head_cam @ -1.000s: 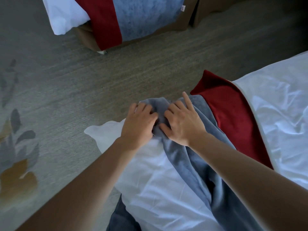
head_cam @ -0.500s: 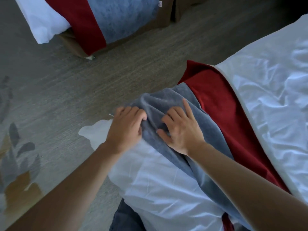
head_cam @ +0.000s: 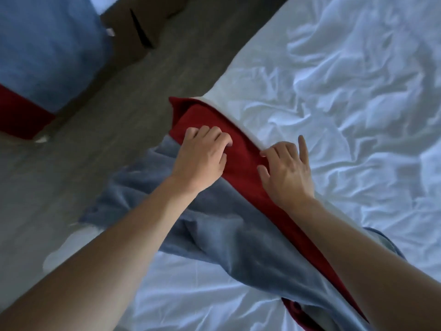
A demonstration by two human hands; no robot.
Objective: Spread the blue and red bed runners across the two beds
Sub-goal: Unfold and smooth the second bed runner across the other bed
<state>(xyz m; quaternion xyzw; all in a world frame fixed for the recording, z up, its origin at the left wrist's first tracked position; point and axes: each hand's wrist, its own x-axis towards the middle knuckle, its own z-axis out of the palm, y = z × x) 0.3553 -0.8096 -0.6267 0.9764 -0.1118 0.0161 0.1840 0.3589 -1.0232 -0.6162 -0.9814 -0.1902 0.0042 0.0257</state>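
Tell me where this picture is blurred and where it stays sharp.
Head view: motion blur smears the far bed's runner and the floor; the left hand, right hand and white sheet are fairly sharp; wide-angle stretch at the edges.

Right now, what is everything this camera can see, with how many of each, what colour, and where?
bed runner: 1, blue with a red band, rumpled across the near bed's corner, under both hands
white sheet: 1, white, creased, covering the near bed on the right
second bed runner: 1, blue with a red band, draped over the far bed at upper left
carpet: 1, grey-brown, between the beds
bed base: 1, brown, beside the far runner
left hand: 1, fingers curled on the red band
right hand: 1, at the red band's edge by the sheet
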